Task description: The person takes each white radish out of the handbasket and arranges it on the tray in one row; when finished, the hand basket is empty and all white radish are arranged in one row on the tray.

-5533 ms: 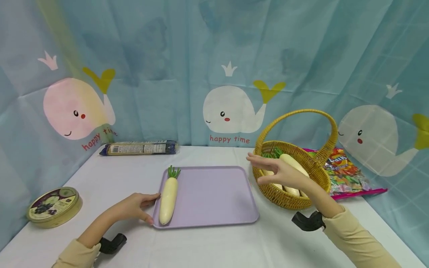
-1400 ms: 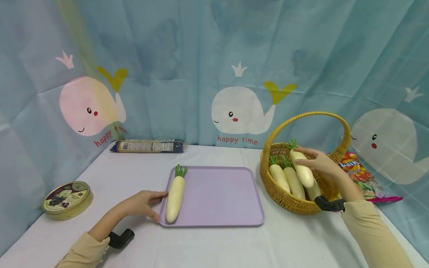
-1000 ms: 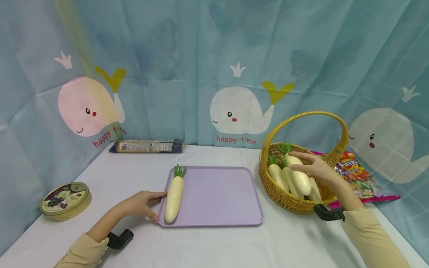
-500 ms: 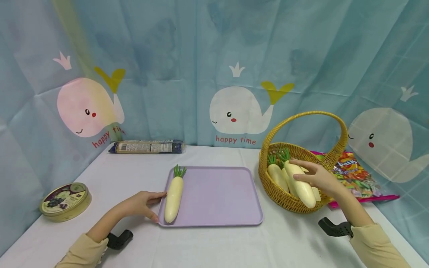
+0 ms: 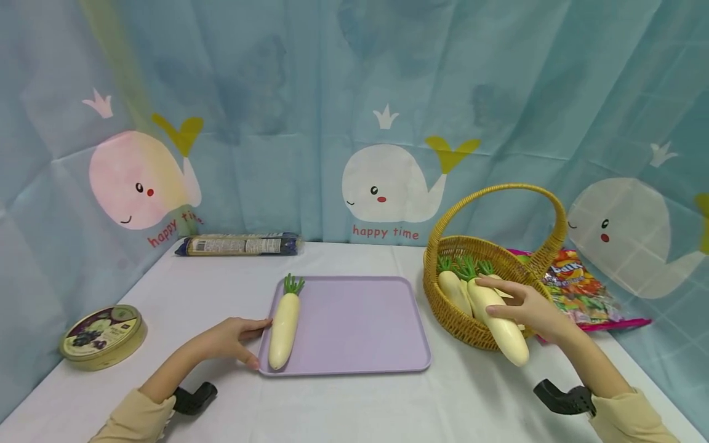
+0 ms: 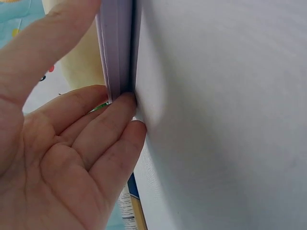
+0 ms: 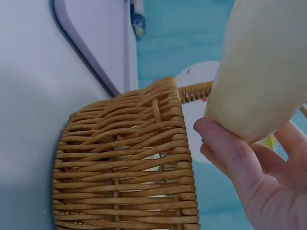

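Observation:
My right hand (image 5: 532, 307) grips a white radish (image 5: 505, 332) with green leaves, over the front rim of the wicker basket (image 5: 440, 304). The radish slants, its root end sticking out past the rim toward me. In the right wrist view, the fingers curl round the pale radish (image 7: 264, 72) beside the basket wall (image 7: 124, 163). Other white radishes (image 5: 455, 289) lie in the basket, partly hidden. Another radish (image 5: 284, 332) lies along the left side of the lilac tray (image 5: 360, 326). My left hand (image 5: 229, 341) touches the tray's left edge, fingers fairly straight, also against the tray rim (image 6: 114, 52).
A round tin (image 5: 103, 337) stands at the left of the white table. A long plastic-wrapped packet (image 5: 238, 244) lies at the back left. Behind the basket on the right lies a colourful candy bag (image 5: 581, 289). A whale-print curtain (image 5: 277, 123) hangs behind the table.
My right hand reached into the basket, took a radish and has drawn it toward me over the front rim. The left hand stays at the tray's left edge.

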The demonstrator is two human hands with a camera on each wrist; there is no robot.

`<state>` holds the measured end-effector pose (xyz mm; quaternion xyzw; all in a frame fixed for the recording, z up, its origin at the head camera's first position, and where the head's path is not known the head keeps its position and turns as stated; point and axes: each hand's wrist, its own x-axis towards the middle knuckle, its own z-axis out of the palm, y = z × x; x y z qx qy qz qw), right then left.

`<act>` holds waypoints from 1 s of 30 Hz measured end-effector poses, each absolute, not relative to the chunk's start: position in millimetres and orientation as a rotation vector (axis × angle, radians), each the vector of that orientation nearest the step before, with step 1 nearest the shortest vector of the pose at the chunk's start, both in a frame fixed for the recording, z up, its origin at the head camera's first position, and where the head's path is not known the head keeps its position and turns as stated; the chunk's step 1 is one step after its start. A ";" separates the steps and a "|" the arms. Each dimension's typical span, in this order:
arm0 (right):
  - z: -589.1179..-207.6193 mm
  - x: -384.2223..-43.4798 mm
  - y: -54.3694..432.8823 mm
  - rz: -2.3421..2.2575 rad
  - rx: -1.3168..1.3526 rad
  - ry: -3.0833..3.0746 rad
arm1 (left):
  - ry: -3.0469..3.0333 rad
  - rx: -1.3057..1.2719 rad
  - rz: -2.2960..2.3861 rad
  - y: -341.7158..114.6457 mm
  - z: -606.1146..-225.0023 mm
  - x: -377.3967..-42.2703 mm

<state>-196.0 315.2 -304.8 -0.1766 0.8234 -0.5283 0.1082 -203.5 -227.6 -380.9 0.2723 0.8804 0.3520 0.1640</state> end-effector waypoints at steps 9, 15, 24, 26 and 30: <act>-309.7 -180.9 315.2 -1.555 -0.623 2.353 | 2.523 0.772 0.985 -227.2 -383.2 -203.8; -314.1 -172.6 316.4 -1.541 -0.658 2.349 | 2.511 0.772 1.002 -228.2 -382.3 -204.3; -316.9 -167.3 316.8 -1.579 -0.787 2.226 | 2.525 0.768 0.986 -228.9 -382.3 -205.0; -316.7 -166.8 313.5 -1.592 -0.826 2.201 | 2.532 0.783 0.980 -229.0 -382.4 -204.7; -317.3 -166.5 304.7 -1.614 -0.888 2.168 | 2.516 0.786 0.997 -228.4 -382.6 -203.7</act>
